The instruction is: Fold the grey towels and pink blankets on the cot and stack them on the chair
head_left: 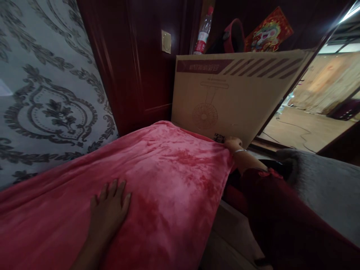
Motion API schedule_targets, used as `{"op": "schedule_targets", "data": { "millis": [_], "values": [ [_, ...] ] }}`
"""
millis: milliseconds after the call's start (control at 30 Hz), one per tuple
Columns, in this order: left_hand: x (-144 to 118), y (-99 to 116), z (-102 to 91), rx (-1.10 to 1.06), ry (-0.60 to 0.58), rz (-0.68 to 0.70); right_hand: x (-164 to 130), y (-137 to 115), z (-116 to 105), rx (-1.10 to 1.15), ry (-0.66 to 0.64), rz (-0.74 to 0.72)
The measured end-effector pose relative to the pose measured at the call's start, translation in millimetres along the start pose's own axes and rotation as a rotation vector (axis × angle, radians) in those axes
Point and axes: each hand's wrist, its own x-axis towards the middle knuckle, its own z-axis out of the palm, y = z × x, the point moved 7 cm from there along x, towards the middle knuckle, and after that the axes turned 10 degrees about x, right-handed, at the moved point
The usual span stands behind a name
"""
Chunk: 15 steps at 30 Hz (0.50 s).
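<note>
My left hand (109, 210) on a plush red blanket (168, 187), my right hand (234, 144) at its edge.
On the left, beyond the cloth, is the patterned wall (56, 108); the blanket spreads from there across the near middle. My left hand lies palm down on it, fingers apart, gripping nothing. I judge the cloth light, limp and hard to harm, its pile apt to slide under a flat palm, so I'd take it by the hem or a corner. Farther off stands the dark red panel (152, 75), then the cardboard box (242, 97) right of it. Just in front of the box, my right hand is curled at the blanket's far right corner; I cannot tell whether it grasps cloth. Rightmost lies a grey fuzzy cover (323, 187).
</note>
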Motion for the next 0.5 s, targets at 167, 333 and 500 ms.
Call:
{"op": "schedule_targets", "data": {
  "millis": [167, 333, 500],
  "values": [
    [0.5, -1.1, 1.6, -0.038, 0.001, -0.012, -18.7, -73.1, 37.8, -0.052, -0.061, -0.235],
    [-0.7, -0.2, 1.3, -0.010, -0.007, -0.007, -59.1, -97.3, 100.6, -0.033, -0.234, -0.392],
    [-2.2, 0.1, 0.2, 0.022, -0.012, -0.002, -70.9, -87.2, 106.8, -0.027, -0.261, -0.299]
  ]
}}
